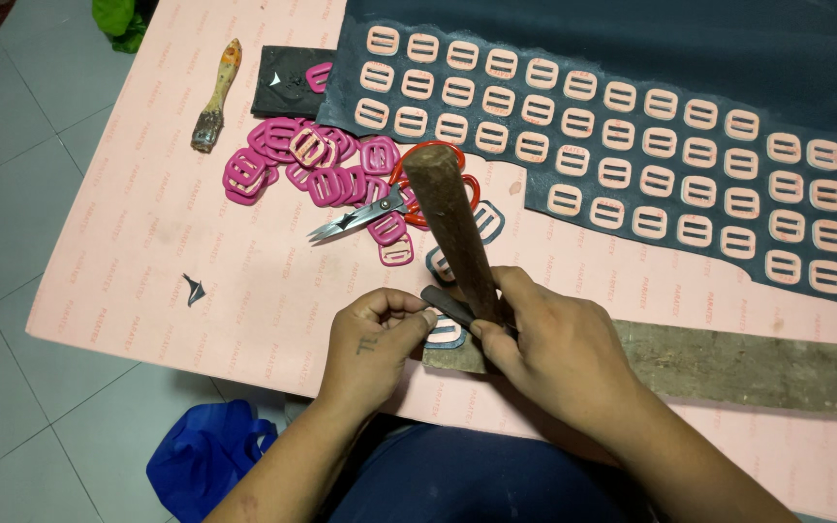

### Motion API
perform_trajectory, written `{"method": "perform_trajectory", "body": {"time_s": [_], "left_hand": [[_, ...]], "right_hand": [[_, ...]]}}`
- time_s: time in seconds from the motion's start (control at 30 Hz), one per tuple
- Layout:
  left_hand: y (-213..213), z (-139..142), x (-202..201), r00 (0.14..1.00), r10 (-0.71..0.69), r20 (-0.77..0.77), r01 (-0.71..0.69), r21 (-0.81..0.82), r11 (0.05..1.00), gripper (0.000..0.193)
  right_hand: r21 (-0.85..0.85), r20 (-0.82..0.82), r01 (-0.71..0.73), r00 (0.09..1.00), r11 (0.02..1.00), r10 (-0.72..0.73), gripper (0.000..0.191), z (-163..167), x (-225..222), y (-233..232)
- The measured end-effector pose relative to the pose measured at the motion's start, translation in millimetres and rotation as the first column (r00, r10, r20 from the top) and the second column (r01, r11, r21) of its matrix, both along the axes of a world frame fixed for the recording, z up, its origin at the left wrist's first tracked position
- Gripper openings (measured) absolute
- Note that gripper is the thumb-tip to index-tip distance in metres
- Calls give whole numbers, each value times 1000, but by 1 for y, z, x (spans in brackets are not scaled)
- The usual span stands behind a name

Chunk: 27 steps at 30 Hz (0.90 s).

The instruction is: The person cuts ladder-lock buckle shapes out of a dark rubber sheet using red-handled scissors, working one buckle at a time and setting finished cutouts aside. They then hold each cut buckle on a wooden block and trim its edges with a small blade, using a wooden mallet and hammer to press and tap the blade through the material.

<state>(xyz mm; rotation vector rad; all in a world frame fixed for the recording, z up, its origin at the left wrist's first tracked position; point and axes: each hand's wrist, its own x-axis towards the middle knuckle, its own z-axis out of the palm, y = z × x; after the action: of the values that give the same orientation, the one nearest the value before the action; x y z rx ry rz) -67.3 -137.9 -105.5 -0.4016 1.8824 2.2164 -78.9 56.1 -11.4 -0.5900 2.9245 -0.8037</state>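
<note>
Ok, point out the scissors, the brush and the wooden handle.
scissors [360,219]: head view, on the metal blades.
brush [221,85]: head view, on its wooden grip.
wooden handle [449,225]: head view, on the shaft above the right hand [559,349].

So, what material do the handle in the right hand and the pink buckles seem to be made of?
The handle in the right hand looks like dark, worn wood: matte brown, rough at its end. The pink buckles seem to be moulded plastic, given their uniform colour and slight gloss, though painted metal is possible.
</note>
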Motion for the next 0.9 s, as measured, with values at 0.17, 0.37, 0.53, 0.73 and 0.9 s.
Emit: {"method": "perform_trajectory", "body": {"time_s": [0.17, 0.37, 0.53, 0.73, 0.9], "left_hand": [[-3, 5, -2, 1000, -20, -18, 20, 26, 999, 13], [-11, 9, -8, 989, -142, -39, 140, -41, 989, 12], [-11, 5, -7, 991, -118, -65, 117, -14, 993, 12], [-16, -5, -9, 991, -121, 58, 112, 137, 984, 17], [-11, -14, -9, 991, -100, 83, 80, 225, 971, 19]], "right_hand": [[44, 68, 40, 997, 998, -43, 45, 1, 2, 6], [-95, 74, 47, 996, 994, -40, 44, -5, -7, 0], [-47, 41, 21, 999, 999, -19, 42, -7, 1, 10], [-14, -43, 7, 999, 1000, -8, 39, -12, 11, 6], [-26, -44, 16, 999, 1000, -17, 41, -10, 11, 3]]}}
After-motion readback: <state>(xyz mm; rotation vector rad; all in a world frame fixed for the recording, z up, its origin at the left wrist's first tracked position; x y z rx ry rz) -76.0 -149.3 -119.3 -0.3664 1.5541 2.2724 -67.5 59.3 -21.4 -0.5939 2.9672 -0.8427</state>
